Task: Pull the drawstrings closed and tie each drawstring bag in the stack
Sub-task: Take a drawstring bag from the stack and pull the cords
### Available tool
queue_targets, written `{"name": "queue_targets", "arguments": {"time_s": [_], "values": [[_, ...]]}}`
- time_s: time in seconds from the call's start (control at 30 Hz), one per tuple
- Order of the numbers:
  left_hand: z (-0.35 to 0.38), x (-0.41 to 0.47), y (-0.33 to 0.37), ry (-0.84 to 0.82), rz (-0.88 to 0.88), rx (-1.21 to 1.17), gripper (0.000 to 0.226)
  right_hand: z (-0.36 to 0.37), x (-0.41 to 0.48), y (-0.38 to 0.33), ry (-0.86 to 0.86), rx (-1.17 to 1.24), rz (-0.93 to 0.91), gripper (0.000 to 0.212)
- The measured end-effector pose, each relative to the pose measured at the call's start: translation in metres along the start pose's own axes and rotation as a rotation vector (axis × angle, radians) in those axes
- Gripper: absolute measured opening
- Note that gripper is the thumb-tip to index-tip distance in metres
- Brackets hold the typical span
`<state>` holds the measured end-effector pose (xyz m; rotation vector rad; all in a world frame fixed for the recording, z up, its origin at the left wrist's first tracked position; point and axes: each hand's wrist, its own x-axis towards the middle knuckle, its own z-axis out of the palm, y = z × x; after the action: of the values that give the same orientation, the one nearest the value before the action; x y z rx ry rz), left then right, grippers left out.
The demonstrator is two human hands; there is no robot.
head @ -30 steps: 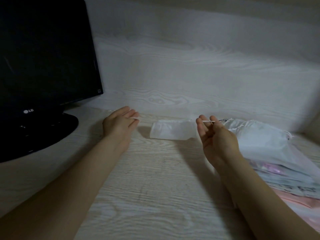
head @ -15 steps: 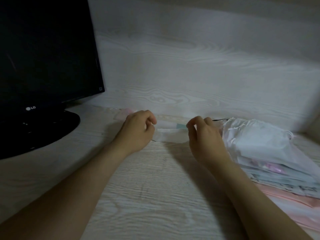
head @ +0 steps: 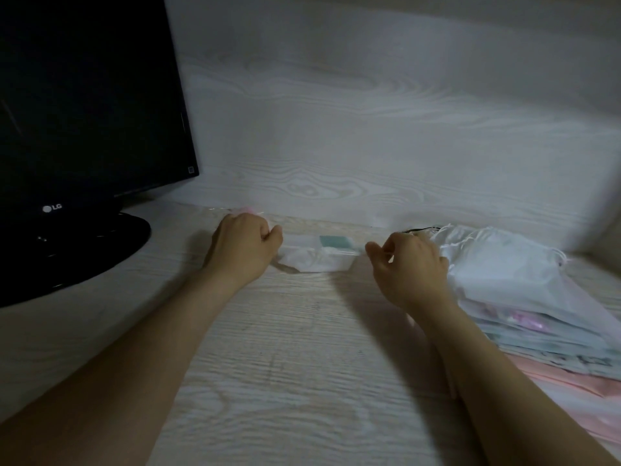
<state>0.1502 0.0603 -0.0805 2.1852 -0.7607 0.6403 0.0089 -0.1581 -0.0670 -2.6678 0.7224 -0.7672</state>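
Holds left grip (head: 243,245) and right grip (head: 408,260) curled at the ends of a bag (head: 316,258) on the worktop (head: 285,364); cannot tell if pinching strings.

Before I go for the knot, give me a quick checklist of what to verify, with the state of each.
1. Small bag lies on the desk between both hands: ok.
2. Left hand gripping a drawstring: cannot tell; fingers curled, no string visible.
3. Right hand gripping a drawstring: cannot tell, same reason.
4. Bag mouth drawn closed: cannot tell.
5. Left hand apart from monitor base: ok.
6. Stack within reach at right: ok.
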Motion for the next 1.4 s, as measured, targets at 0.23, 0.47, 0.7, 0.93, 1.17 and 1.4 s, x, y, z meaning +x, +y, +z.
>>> {"name": "queue_targets", "arguments": {"time_s": [0.23, 0.47, 0.7, 0.93, 1.17, 1.4], "values": [[-0.006, -0.007, -0.001, -0.126, 0.150, -0.020, 0.032, 0.001, 0.000, 0.007, 0.170, 0.166, -0.176, 0.044], [0.002, -0.004, -0.005, -0.124, 0.243, -0.042, 0.026, -0.001, -0.011, 0.000, -0.024, 0.060, -0.379, 0.023], [0.001, -0.007, 0.007, -0.048, 0.185, 0.025, 0.027, 0.007, -0.006, 0.004, 0.137, -0.040, -0.323, 0.011], [0.004, -0.015, 0.036, 0.029, 0.015, -0.204, 0.029, 0.001, -0.008, -0.010, 0.289, 0.169, -0.392, 0.013], [0.015, -0.023, 0.042, -0.379, -0.025, -0.424, 0.044, 0.010, -0.012, -0.022, 0.211, 0.323, -0.480, 0.023], [0.004, -0.025, 0.051, -0.505, 0.015, -0.316, 0.069, 0.008, -0.016, -0.021, 0.095, 0.398, -0.485, 0.030]]}}
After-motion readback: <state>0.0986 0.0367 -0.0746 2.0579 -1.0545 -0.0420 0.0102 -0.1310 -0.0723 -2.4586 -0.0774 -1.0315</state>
